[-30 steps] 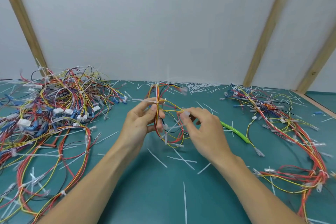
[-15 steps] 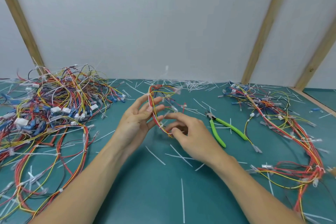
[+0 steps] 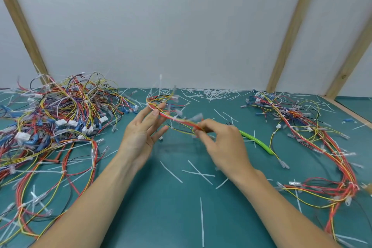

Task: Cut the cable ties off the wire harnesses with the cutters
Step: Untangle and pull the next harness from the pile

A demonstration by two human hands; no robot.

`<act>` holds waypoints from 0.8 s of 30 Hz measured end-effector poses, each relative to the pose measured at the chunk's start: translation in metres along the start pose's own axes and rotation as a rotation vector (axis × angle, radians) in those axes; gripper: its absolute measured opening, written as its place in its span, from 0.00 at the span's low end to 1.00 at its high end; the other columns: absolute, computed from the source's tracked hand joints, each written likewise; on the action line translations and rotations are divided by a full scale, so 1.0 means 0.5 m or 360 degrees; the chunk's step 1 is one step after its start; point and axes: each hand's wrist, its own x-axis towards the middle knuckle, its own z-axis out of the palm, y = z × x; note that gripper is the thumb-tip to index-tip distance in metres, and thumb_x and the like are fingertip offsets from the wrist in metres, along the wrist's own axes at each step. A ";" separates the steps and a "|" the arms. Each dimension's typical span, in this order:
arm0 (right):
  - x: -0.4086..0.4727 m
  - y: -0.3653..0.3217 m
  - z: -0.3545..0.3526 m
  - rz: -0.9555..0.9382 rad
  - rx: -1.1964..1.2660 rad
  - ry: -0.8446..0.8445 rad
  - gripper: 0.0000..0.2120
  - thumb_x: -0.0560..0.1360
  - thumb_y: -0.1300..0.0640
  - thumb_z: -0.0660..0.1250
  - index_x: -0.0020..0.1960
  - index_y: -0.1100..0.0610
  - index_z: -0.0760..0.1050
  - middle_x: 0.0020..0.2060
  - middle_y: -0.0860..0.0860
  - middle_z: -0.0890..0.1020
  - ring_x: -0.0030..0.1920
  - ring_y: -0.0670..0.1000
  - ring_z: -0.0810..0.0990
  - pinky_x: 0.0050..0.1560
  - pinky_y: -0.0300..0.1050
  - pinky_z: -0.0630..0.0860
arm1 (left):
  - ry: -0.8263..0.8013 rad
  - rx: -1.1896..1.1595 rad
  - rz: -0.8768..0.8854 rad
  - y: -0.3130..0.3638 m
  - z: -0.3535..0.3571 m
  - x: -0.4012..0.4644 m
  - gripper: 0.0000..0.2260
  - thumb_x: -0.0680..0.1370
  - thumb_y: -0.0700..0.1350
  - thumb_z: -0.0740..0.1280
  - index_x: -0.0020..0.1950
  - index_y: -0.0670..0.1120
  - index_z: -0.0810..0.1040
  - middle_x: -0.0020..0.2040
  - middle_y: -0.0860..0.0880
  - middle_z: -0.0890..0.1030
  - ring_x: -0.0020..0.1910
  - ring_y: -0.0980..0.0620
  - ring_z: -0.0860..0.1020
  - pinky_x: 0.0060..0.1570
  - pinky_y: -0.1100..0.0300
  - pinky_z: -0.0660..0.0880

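Observation:
A small wire harness [image 3: 173, 117] of red, yellow and black wires hangs stretched between my hands above the green mat, blurred by motion. My right hand [image 3: 223, 143] pinches its near end between thumb and fingertips. My left hand [image 3: 143, 131] is spread with straight fingers, and the far loop of the harness lies across its fingertips. White cable ties stick out of the bundle. The green-handled cutters [image 3: 256, 141] lie on the mat just right of my right hand, their head hidden behind it.
A big tangle of harnesses [image 3: 54, 119] fills the left of the green mat [image 3: 165, 215]. More harnesses [image 3: 314, 139] trail down the right side. Cut white tie ends [image 3: 207, 92] litter the mat, thickest at the back. A wall and wooden battens stand behind.
My left hand has let its fingers straighten and the harness loop has been pulled out flat toward the right. My right hand shifted right, covering the cutters' head.

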 end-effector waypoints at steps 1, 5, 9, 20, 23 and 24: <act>0.002 -0.001 -0.002 0.0029 0.0108 0.0117 0.02 0.78 0.52 0.72 0.48 0.47 0.84 0.40 0.39 0.86 0.44 0.42 0.84 0.50 0.49 0.79 | 0.0041 0.0074 0.0009 -0.001 0.000 -0.001 0.15 0.80 0.44 0.67 0.66 0.46 0.78 0.60 0.54 0.84 0.53 0.56 0.84 0.40 0.64 0.80; 0.011 0.000 -0.011 0.0159 0.0276 0.0350 0.03 0.77 0.51 0.73 0.47 0.46 0.85 0.39 0.35 0.85 0.42 0.41 0.85 0.48 0.48 0.82 | 0.0082 0.0266 0.0011 -0.001 0.005 -0.008 0.15 0.80 0.50 0.67 0.67 0.50 0.76 0.58 0.55 0.85 0.50 0.54 0.85 0.35 0.64 0.79; 0.016 0.009 -0.022 0.0342 0.0291 0.0410 0.07 0.77 0.46 0.73 0.42 0.46 0.86 0.35 0.37 0.85 0.38 0.40 0.85 0.45 0.45 0.80 | 0.0091 0.0334 0.0003 0.003 0.008 -0.014 0.12 0.81 0.51 0.67 0.63 0.51 0.77 0.56 0.52 0.86 0.39 0.55 0.84 0.30 0.65 0.77; 0.027 -0.035 -0.043 0.0883 0.1372 0.0204 0.13 0.79 0.52 0.72 0.42 0.60 0.84 0.34 0.58 0.86 0.32 0.53 0.86 0.29 0.41 0.79 | -0.0223 0.1276 0.0514 -0.028 0.027 -0.029 0.07 0.80 0.41 0.69 0.56 0.51 0.82 0.38 0.51 0.84 0.35 0.56 0.79 0.37 0.68 0.73; 0.028 -0.035 -0.048 0.0945 0.1399 0.0124 0.13 0.79 0.51 0.71 0.42 0.59 0.85 0.35 0.57 0.86 0.32 0.52 0.86 0.30 0.42 0.81 | -0.0502 0.1708 0.0617 -0.051 0.027 -0.034 0.14 0.79 0.48 0.70 0.63 0.60 0.79 0.39 0.58 0.80 0.35 0.55 0.76 0.36 0.67 0.68; 0.028 -0.035 -0.048 0.0948 0.1401 0.0102 0.13 0.79 0.51 0.71 0.42 0.58 0.85 0.35 0.57 0.86 0.32 0.52 0.86 0.31 0.42 0.82 | -0.0539 0.1760 0.0646 -0.055 0.028 -0.035 0.12 0.79 0.49 0.70 0.62 0.61 0.79 0.39 0.59 0.80 0.35 0.55 0.75 0.36 0.67 0.67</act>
